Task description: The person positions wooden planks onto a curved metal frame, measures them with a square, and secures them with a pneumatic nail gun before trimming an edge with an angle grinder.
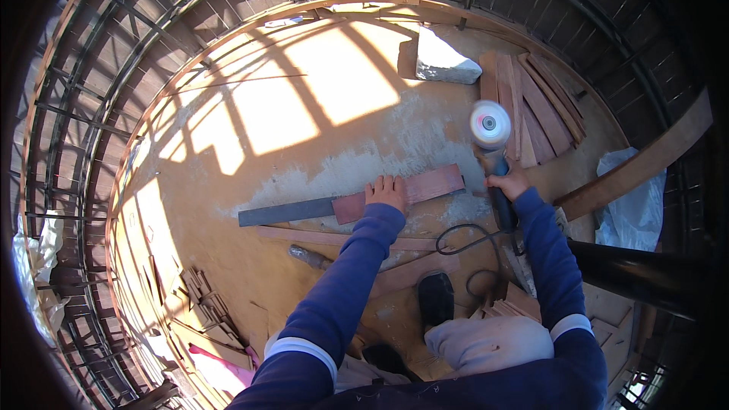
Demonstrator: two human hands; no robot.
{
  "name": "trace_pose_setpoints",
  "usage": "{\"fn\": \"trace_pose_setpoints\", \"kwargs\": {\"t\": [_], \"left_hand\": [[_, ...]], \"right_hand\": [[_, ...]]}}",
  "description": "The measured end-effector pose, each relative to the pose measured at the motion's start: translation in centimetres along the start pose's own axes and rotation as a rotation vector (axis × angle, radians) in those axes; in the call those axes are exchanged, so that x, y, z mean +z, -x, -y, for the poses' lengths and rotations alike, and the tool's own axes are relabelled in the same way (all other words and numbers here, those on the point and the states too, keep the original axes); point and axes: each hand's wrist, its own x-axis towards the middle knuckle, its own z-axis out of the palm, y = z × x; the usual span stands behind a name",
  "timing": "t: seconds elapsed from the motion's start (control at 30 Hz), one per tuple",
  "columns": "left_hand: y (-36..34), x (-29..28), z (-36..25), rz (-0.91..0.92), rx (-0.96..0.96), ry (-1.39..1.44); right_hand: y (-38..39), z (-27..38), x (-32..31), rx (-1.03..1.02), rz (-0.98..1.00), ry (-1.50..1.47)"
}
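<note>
In my right hand [514,181] is an angle grinder [503,211], its fingers wrapped round the dark body. The round disc [490,124] at its far end looks pale and blurred. My left hand [386,193] presses on a reddish wooden board [434,185], with the fingertips at its far edge; the thumb side is hidden. Under that board lies a longer dark grey strip [285,212], which sticks out to the left. The grinder is to the right of the board's end, apart from it.
Nearer me lie a thin wooden strip [319,237], a tool with a dark handle [309,257] and a black cord [465,226]. Stacked planks [541,110] and a white block [444,61] are at the far right. A black pole [638,269] and a curved plank [645,171] jut in from the right.
</note>
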Motion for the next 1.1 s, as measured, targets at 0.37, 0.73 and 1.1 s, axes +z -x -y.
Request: {"fn": "trace_pose_setpoints", "kwargs": {"t": [0.37,0.73,1.1], "left_hand": [[12.2,-8.2,6.1,0.009,-0.276,0.704],[19.6,-6.3,7.7,0.189,-0.396,1.746],[19.7,-7.9,7.5,0.489,-0.246,2.51]], "right_hand": [[-9.1,4.0,6.0,-0.116,0.167,0.379],[-15.1,-2.2,10.4,-0.265,0.212,0.227],[-13.4,-0.5,9.8,-0.314,0.313,0.328]]}}
